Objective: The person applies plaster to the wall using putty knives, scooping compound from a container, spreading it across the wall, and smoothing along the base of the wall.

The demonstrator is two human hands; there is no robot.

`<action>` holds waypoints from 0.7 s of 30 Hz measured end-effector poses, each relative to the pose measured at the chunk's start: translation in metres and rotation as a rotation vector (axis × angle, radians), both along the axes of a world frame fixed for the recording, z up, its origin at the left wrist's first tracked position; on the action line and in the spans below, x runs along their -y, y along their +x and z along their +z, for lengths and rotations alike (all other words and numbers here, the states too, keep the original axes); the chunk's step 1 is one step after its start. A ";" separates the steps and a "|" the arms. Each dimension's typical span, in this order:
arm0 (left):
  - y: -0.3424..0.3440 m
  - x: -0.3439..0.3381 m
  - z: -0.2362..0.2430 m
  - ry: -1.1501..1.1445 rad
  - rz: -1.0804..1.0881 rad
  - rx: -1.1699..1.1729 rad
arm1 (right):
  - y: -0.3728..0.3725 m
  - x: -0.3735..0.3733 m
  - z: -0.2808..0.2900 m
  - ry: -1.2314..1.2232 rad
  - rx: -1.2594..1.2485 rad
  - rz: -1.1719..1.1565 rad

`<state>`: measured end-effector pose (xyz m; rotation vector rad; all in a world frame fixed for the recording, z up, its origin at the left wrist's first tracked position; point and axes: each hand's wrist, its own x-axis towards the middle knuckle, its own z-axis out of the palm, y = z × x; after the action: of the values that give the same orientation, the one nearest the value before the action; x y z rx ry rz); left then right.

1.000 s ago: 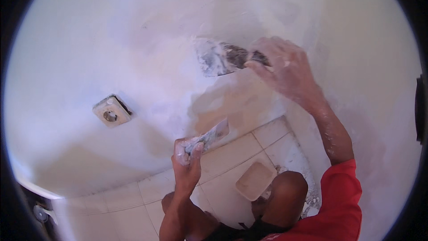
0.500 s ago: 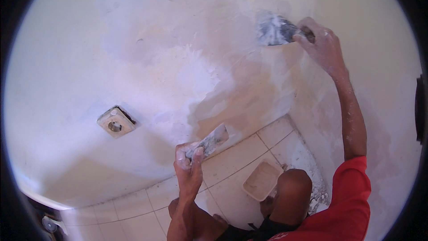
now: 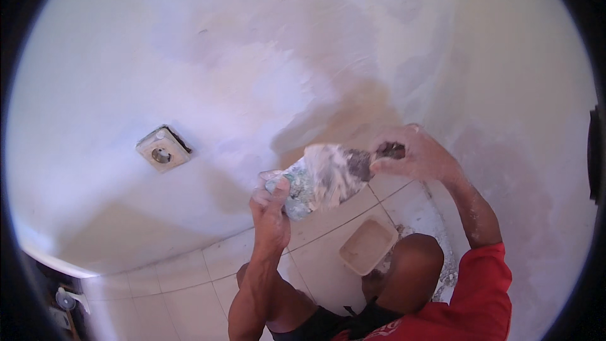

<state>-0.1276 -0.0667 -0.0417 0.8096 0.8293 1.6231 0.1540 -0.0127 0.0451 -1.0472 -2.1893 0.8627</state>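
Observation:
My right hand (image 3: 421, 155) is closed around the dark handle of a wide putty knife (image 3: 341, 175), whose blade is streaked with white filler. That blade points left and overlaps a second putty knife (image 3: 299, 191), greenish and caked with filler. My left hand (image 3: 271, 207) grips this second one, thumb on top. Both hands are dusted white. The two blades meet in front of the wall (image 3: 246, 107), which bears patches of white and pinkish filler; how firmly they touch I cannot tell.
A beige rectangular tub (image 3: 368, 246) stands on the white floor tiles (image 3: 189, 297) beside my bent knee. Crumbled debris (image 3: 448, 271) lies along the right wall's base. A socket (image 3: 163, 149) sticks out of the wall at left. A small fan-like object (image 3: 65, 299) shows at the lower left.
My right hand has brought the wide putty knife off the wall, down and left, onto the one in my left hand. The left one has turned its face more toward view.

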 end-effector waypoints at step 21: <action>-0.023 0.009 0.017 0.109 0.223 -0.249 | 0.017 -0.054 -0.001 0.965 0.242 -0.645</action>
<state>-0.1504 -0.0761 -0.0250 1.0414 1.0442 1.7985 0.1706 0.0415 0.0441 -1.2107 -1.8509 -0.5875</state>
